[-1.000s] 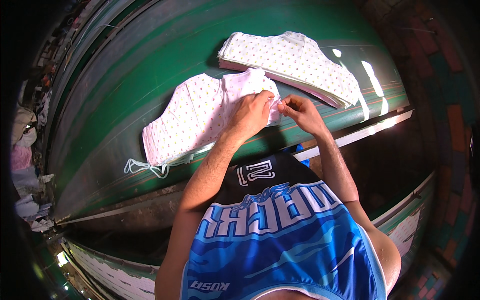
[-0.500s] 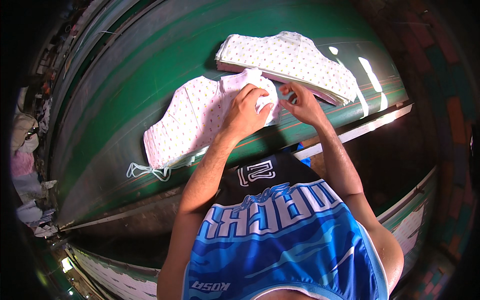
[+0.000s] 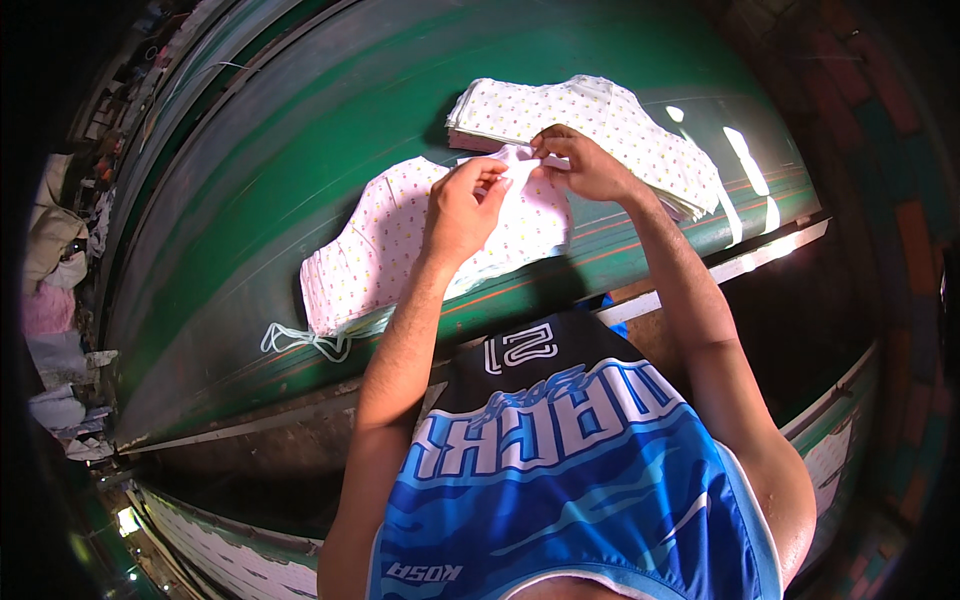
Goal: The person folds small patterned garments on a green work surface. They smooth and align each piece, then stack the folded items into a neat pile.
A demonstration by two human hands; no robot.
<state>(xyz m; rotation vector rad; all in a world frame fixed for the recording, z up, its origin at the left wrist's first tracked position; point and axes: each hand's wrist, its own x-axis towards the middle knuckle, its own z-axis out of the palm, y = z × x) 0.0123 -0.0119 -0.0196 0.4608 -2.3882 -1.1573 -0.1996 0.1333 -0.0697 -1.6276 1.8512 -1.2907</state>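
A pile of pale pink fabric pieces [image 3: 375, 240] with small printed dots lies in front of me, its pieces cut in a curved garment shape. At its far right edge, my left hand [image 3: 463, 212] has its thumb and fingers closed on the top fabric piece. My right hand [image 3: 590, 168] pinches the same piece a little farther right, its edge raised between the two hands. Just beyond the right hand lies a second pile of dotted white fabric pieces [image 3: 590, 115], its layers showing along the near side.
The piles rest on a long green table [image 3: 250, 190] with a pale front edge [image 3: 745, 262]. A loop of white cord [image 3: 300, 342] hangs out at the pink pile's left end. Crumpled cloth scraps [image 3: 60, 330] lie beyond the table at far left.
My right hand has moved up and left onto the fabric, from beside the pile. My left hand has shifted slightly left. The top piece's far edge is now lifted between them.
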